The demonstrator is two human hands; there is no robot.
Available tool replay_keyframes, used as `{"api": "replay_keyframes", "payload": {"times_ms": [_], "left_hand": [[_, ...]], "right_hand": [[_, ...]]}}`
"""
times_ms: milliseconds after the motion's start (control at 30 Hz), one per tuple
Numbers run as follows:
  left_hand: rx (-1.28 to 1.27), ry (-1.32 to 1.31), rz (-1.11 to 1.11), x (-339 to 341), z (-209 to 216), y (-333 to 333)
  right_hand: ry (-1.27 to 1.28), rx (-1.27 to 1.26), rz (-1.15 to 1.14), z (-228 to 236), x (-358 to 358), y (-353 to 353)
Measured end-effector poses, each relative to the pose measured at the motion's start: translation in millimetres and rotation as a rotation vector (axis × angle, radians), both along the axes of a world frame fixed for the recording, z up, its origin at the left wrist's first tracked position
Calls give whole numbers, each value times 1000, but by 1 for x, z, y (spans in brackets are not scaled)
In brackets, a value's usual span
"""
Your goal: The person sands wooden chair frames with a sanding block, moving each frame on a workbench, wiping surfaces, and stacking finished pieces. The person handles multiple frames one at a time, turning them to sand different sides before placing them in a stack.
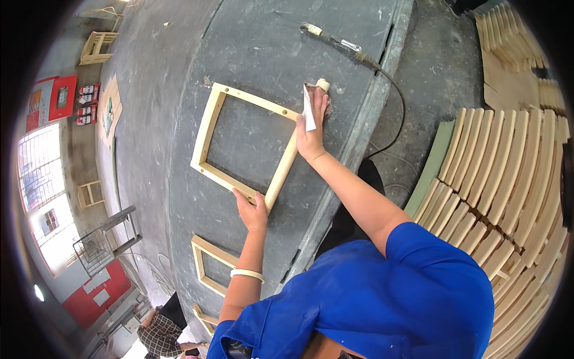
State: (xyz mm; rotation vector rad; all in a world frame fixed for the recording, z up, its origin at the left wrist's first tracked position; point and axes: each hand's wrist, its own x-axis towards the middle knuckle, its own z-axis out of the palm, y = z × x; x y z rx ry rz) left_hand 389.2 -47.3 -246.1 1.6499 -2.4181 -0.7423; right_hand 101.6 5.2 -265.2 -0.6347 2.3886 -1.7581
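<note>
A pale wooden frame lies on the dark workbench, its rounded near rail running beyond the corner to a stub end. My left hand is closed round the frame's lower corner, with thumb and fingers on the wood. Further along, my right hand presses a folded piece of sandpaper, white-backed with a brown face, against the rail's projecting end. Part of that end is hidden under the sandpaper and fingers.
A second wooden frame lies left of my left forearm. A corded tool rests at the bench's far end, its black cable trailing over the edge. Curved wooden slats are stacked at right. Another person is at lower left.
</note>
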Motion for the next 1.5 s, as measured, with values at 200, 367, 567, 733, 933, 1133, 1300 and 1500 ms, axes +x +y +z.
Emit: {"api": "replay_keyframes", "payload": {"times_ms": [200, 367, 567, 733, 933, 1133, 1300, 1500], "left_hand": [[-20, 25, 4, -5, 3, 2], [-9, 21, 30, -9, 9, 4], [49, 84, 136, -6, 6, 4], [-219, 245, 136, 3, -10, 9], [551, 1092, 623, 42, -1, -21], [124, 1003, 616, 181, 67, -4], [87, 1014, 679, 193, 76, 22], [40, 938, 474, 204, 70, 41]], "right_hand": [[63, -317, -139, -3, -8, -2], [158, 182, 63, -6, 25, 5], [396, 309, 195, 4, -55, 17], [659, 392, 781, -28, 2, 61], [801, 398, 1267, -15, 174, 57], [1063, 423, 1403, 23, 112, 41], [1177, 355, 1616, 20, 201, 28], [1203, 304, 1631, 41, 211, 18]]}}
